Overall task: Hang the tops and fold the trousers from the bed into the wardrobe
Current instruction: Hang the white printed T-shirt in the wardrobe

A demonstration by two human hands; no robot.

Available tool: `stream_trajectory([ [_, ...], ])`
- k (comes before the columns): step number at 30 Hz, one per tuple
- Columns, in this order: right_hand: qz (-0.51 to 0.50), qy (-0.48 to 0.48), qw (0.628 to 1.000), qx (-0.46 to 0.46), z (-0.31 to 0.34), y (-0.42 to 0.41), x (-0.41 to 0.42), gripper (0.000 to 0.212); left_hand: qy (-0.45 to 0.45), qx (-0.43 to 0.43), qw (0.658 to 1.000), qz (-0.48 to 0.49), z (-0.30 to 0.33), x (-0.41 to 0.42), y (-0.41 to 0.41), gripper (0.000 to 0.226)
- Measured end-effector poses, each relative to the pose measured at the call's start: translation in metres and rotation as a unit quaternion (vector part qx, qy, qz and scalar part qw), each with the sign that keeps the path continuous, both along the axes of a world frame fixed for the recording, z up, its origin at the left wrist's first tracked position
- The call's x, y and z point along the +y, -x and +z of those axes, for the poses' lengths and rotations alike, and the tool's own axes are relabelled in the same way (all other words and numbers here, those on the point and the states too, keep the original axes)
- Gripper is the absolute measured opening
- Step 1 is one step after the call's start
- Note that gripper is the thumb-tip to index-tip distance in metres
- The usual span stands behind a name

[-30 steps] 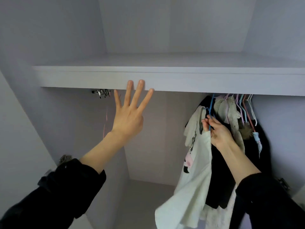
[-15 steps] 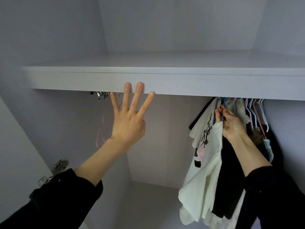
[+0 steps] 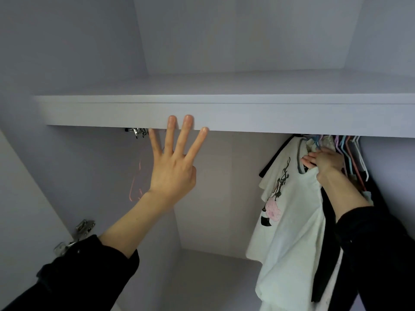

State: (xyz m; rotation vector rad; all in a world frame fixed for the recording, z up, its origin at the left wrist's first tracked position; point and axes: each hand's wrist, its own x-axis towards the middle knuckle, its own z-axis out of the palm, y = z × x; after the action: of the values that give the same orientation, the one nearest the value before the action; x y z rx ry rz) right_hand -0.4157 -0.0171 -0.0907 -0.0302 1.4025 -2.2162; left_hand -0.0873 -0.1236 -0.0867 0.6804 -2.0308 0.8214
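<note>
A white T-shirt (image 3: 289, 223) with a black and pink print hangs at the right of the wardrobe on a blue hanger (image 3: 317, 142). My right hand (image 3: 323, 161) grips that hanger at the shirt's collar, just under the shelf. The hanger's hook and the rail are hidden behind the shelf edge. My left hand (image 3: 174, 169) is raised with straight, spread fingers; its fingertips touch the front edge of the white shelf (image 3: 269, 117). It holds nothing.
Dark garments (image 3: 327, 254) and several pastel hangers (image 3: 350, 153) crowd the right end behind the T-shirt. A pink empty hanger (image 3: 134, 187) and metal clips (image 3: 138, 132) hang at the left. A door hinge (image 3: 77, 235) sits low on the left panel.
My right hand has lifted the hanger with the T-shirt up and to the right, close under the shelf. My left hand rose slightly until its fingertips lie on the shelf edge.
</note>
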Motion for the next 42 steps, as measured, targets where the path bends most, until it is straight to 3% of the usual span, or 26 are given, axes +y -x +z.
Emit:
stream_trajectory([
  [2,-0.022,-0.035,0.999,0.033,0.001,0.002,0.003,0.039,-0.009,0.001,1.0,0.006,0.0,0.001,0.0,0.105],
  [5,-0.004,-0.162,0.972,0.17,-0.009,-0.005,0.006,0.044,-0.025,-0.008,1.0,0.017,0.001,0.005,0.0,0.104],
  [8,-0.023,-0.324,0.898,0.298,-0.02,-0.021,0.019,0.041,-0.051,-0.018,0.998,0.035,0.002,0.013,-0.002,0.105],
  [14,0.031,-0.444,0.752,0.487,-0.038,-0.072,0.045,0.052,-0.166,-0.013,0.986,-0.007,-0.004,0.038,-0.011,0.097],
  [20,0.167,-0.384,0.72,0.553,-0.027,-0.197,0.04,0.05,-0.368,-0.022,0.93,0.01,-0.036,0.081,-0.075,0.071],
  [25,0.301,-0.333,0.666,0.596,-0.026,-0.32,0.035,0.041,-0.373,0.041,0.927,0.02,-0.044,0.119,-0.184,0.051],
  [29,0.402,-0.288,0.617,0.612,-0.044,-0.414,0.059,0.028,-0.412,0.099,0.902,0.076,-0.058,0.174,-0.265,0.042],
  [35,0.574,-0.195,0.492,0.625,-0.079,-0.587,0.145,0.025,-0.499,0.119,0.837,0.192,-0.122,0.305,-0.429,0.035],
  [37,0.624,-0.153,0.437,0.629,-0.086,-0.65,0.176,0.026,-0.52,0.149,0.802,0.254,-0.136,0.354,-0.485,0.033],
  [40,0.668,-0.11,0.395,0.621,-0.094,-0.716,0.202,0.024,-0.517,0.199,0.773,0.31,-0.147,0.4,-0.547,0.029],
  [42,0.699,-0.077,0.348,0.62,-0.103,-0.781,0.22,0.025,-0.507,0.256,0.743,0.354,-0.155,0.445,-0.603,0.032],
])
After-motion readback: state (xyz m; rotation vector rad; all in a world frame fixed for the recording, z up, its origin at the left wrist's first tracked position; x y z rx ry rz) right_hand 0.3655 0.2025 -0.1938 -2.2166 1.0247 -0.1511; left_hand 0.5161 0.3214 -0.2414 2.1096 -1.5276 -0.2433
